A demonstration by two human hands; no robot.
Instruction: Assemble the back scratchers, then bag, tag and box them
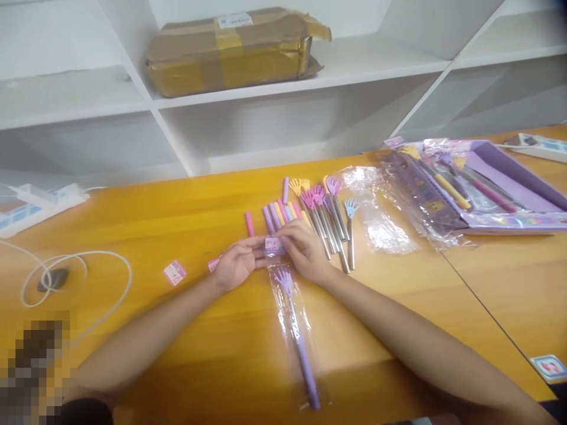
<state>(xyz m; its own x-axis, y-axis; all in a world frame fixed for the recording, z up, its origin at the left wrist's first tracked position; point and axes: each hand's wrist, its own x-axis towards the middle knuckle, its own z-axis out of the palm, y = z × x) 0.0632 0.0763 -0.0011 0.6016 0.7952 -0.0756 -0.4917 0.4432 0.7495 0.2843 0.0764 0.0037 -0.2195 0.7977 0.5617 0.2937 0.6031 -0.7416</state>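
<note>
A small purple printed card (273, 245) is held between my two hands, at the top end of a clear plastic sleeve. Inside the sleeve lies a purple hand-shaped back scratcher (302, 348), its handle end toward me. My left hand (239, 264) is closed on the card's left side, and my right hand (305, 249) pinches its right side. Just beyond my hands are several coloured handle tubes (271, 217). Several metal rods with hand-shaped heads (319, 203) lie to their right. A pink card (175, 272) rests left of my left hand.
A purple open box (527, 221) with bagged scratchers stands at the right, beside empty clear bags (385, 218). White cable (126, 283) and a power strip (39, 206) are at the left. A taped carton (230, 56) sits on the shelf behind.
</note>
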